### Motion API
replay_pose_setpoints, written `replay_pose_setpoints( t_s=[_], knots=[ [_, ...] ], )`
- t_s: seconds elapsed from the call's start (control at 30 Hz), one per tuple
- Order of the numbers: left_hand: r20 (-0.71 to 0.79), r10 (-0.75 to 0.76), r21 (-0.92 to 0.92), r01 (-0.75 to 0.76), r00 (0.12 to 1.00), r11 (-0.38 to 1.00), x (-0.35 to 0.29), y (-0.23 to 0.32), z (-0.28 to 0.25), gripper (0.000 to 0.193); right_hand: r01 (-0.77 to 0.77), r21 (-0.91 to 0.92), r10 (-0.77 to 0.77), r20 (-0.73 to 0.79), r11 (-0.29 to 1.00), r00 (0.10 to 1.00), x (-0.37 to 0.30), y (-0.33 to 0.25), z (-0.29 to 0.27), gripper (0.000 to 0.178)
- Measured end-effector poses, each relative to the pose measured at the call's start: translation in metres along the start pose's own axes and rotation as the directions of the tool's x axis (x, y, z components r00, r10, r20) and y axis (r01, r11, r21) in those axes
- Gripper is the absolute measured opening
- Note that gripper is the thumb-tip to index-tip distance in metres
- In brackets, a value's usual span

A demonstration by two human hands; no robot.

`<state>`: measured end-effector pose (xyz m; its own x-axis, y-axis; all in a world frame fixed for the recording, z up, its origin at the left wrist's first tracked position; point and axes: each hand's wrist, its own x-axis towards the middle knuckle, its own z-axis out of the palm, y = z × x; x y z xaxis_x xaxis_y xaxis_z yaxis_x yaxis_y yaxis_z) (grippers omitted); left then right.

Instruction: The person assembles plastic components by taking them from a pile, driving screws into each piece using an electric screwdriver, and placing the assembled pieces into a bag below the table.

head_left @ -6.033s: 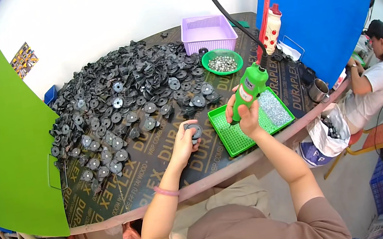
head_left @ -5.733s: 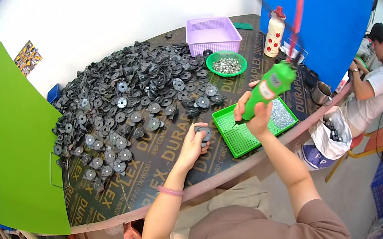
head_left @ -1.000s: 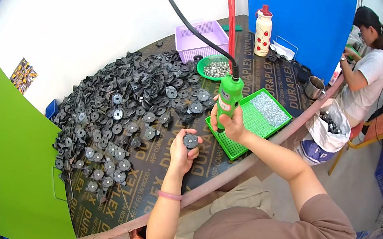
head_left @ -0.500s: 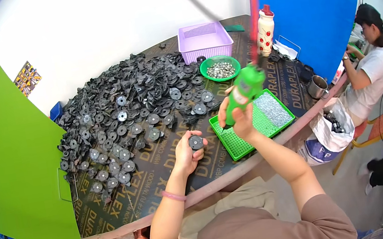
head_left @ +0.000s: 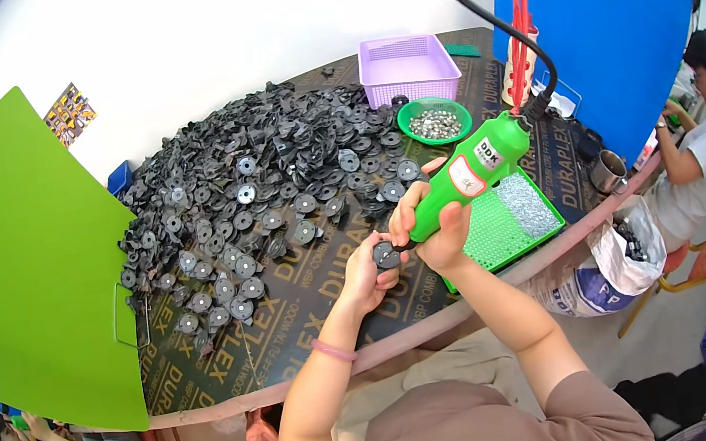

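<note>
My left hand (head_left: 368,281) grips a round black plastic part (head_left: 386,256) with a small hole or fastener at its centre. My right hand (head_left: 436,230) is wrapped round a green electric screwdriver (head_left: 468,176), tilted down to the left. Its tip end meets the black part, though the fingers hide the exact contact. Beneath the right hand lies a green perforated tray (head_left: 495,233) with small silver screws (head_left: 528,204) heaped at its right side. Behind the screwdriver stands a green bowl (head_left: 405,123) of shiny metal pieces (head_left: 435,124).
A large pile of similar black parts (head_left: 245,178) covers the left and back of the table. Around it are a purple basket (head_left: 411,87), a metal mug (head_left: 608,172), a green panel (head_left: 41,288) and a blue panel (head_left: 599,24). Co-workers sit on both sides; a white sack (head_left: 626,256) stands at right.
The screwdriver has moved down and left to the black part, and the two hands have come together. The whole view has shifted slightly.
</note>
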<state>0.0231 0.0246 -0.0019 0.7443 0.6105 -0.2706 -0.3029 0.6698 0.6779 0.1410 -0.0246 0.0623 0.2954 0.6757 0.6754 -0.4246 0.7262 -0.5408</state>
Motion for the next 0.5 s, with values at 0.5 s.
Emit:
replay_pose_setpoints(
  t_s=[0.5],
  knots=[
    [-0.208, 0.116, 0.06, -0.106, 0.971, 0.993, 0.001, -0.008, 0.007, 0.03, -0.026, -0.082, 0.024, -0.029, 0.996, 0.999, -0.017, 0.023, 0.003, 0.069]
  ],
)
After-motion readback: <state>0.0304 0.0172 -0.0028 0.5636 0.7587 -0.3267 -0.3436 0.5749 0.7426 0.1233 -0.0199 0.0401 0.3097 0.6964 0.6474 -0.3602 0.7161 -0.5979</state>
